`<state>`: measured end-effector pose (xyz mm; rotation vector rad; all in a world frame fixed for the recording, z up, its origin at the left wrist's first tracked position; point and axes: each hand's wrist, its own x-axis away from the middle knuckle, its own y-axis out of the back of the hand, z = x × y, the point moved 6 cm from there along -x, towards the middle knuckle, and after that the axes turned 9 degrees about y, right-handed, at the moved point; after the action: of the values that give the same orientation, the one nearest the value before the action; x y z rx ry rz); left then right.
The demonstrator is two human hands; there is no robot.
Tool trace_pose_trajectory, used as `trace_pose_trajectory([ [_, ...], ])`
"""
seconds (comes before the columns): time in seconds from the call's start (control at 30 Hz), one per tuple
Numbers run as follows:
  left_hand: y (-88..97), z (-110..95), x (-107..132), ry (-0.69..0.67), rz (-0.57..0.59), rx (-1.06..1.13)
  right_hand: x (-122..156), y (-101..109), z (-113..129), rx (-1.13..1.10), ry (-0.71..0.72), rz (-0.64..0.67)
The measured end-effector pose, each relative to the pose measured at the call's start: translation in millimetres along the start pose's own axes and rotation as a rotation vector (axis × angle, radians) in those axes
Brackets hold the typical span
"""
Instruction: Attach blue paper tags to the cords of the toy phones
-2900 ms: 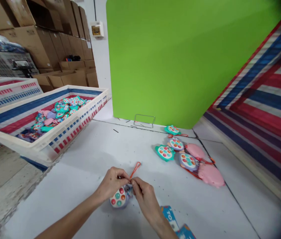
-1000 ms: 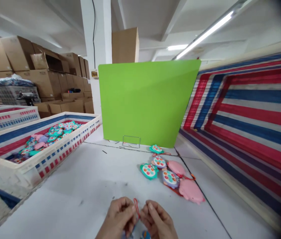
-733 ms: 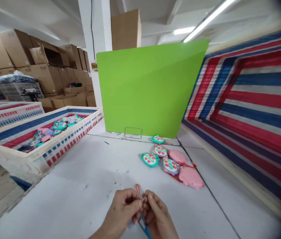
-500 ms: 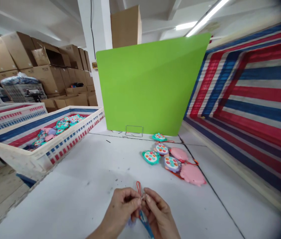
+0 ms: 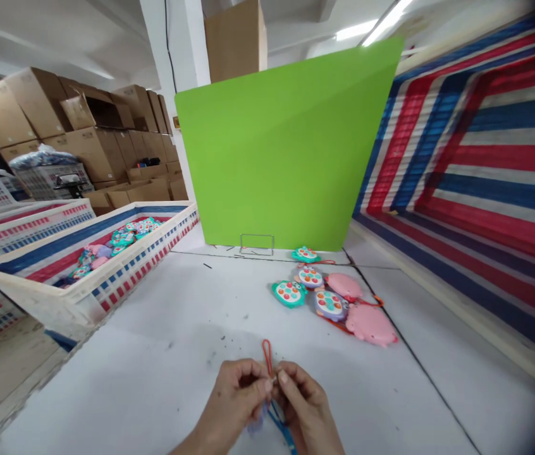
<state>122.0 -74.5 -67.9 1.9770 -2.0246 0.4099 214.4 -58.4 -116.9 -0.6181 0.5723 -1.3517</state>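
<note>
Low in the middle of the view, my left hand (image 5: 241,395) and my right hand (image 5: 303,398) meet, both closed, fingertips pinched together. Between the fingertips is the base of a red cord loop (image 5: 267,355), whose loop stands up above them. A small pale bit shows where the thumbs meet; its kind cannot be made out. Under the right hand runs a slim blue thing (image 5: 284,433), partly hidden by the fingers. Below the left hand a blurred lilac thing (image 5: 257,422) shows, mostly covered.
Turtle-like button toys (image 5: 289,293) and pink toys (image 5: 372,324) lie right of centre. A green board (image 5: 286,151) stands behind a wire stand (image 5: 257,236). Left is a crate (image 5: 101,287) holding toys; right, a striped-lined crate (image 5: 438,253). Cardboard boxes (image 5: 92,148) are stacked behind.
My hands stay pinched together on the cord and have shifted very slightly right. The camera view has tilted a little. The toys on the table stay put.
</note>
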Motion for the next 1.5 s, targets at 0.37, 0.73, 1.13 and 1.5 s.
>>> trace_pose_trajectory([
  [0.37,-5.4,3.2,-4.0,0.005,0.006,-0.026,0.1,19.8,-3.6,-0.015,0.046,-0.147],
  [0.73,-4.6,8.5,-8.4,-0.006,0.026,-0.007,3.1,15.6,7.5,0.174,0.045,-0.075],
  [1.13,6.9,14.2,-8.5,-0.027,0.021,0.008,2.3,15.7,3.2,0.364,0.029,0.038],
  [1.5,7.8,-0.1,-0.2,-0.147,-0.014,-0.308,6.1,9.3,-8.2,0.139,-0.169,0.091],
])
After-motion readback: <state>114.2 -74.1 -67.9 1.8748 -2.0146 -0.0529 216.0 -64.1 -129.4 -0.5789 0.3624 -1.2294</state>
